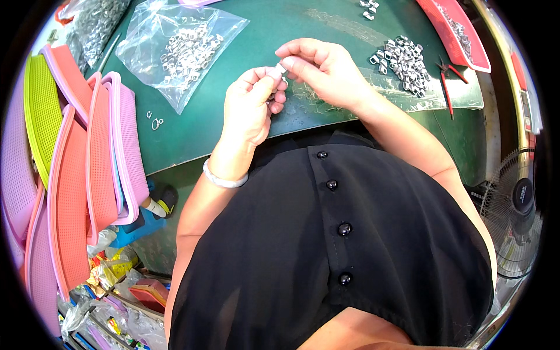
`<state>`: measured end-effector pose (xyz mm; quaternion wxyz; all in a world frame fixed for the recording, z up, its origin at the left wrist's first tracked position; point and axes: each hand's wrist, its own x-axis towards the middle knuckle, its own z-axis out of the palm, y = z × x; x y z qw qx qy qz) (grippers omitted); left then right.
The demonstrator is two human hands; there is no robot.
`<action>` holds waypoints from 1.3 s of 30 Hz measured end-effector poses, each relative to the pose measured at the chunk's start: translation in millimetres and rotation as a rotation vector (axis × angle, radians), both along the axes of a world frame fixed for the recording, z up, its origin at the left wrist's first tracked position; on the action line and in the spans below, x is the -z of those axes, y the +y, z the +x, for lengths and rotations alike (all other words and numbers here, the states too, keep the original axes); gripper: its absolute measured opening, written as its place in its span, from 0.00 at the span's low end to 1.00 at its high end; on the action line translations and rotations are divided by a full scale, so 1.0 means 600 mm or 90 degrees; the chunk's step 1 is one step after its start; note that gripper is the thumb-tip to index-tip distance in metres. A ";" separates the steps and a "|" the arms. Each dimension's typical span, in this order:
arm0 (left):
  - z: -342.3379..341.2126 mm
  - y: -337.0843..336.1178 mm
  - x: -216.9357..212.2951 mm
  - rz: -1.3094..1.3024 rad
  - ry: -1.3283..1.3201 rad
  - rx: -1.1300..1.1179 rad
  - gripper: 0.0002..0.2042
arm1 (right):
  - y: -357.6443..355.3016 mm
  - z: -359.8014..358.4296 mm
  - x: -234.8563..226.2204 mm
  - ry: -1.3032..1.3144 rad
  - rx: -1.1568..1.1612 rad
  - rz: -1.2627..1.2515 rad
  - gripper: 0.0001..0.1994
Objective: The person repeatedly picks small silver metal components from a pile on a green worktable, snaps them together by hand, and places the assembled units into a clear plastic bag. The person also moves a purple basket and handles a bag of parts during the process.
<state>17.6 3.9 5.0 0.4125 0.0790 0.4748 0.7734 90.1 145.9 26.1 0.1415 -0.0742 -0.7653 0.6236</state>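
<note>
Over the green table's front part, my two hands meet at a small silver metal piece point(281, 68). My left hand point(248, 108) is closed, pinching it between thumb and fingers; more small grey pieces show partly inside its curled fingers. My right hand point(329, 73) comes from the right, its thumb and fingertips closed at the piece's upper end. To the right lies a loose pile of small silver buckle-like pieces point(402, 64). On the left, a clear plastic bag point(224, 35) holds many similar pieces point(189, 52).
Pliers with red handles point(448, 87) lie at the table's right edge, beside a red tray point(429, 11) of small parts. Stacked plastic baskets point(70, 198) crowd the left. Two small rings point(156, 123) lie near them. A fan point(519, 198) stands at the right.
</note>
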 end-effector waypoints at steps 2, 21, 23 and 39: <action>-0.006 -0.004 0.002 0.036 -0.030 0.008 0.05 | 0.000 -0.002 0.002 0.022 0.005 0.042 0.09; -0.021 -0.021 0.007 0.153 0.005 0.078 0.05 | 0.013 -0.010 0.052 0.148 -0.080 0.609 0.05; -0.019 -0.020 0.007 0.147 0.030 0.069 0.05 | 0.013 -0.007 0.049 0.126 -0.083 0.603 0.05; -0.015 -0.020 -0.008 0.161 -0.073 0.018 0.09 | 0.011 0.004 0.022 0.078 -0.058 0.212 0.19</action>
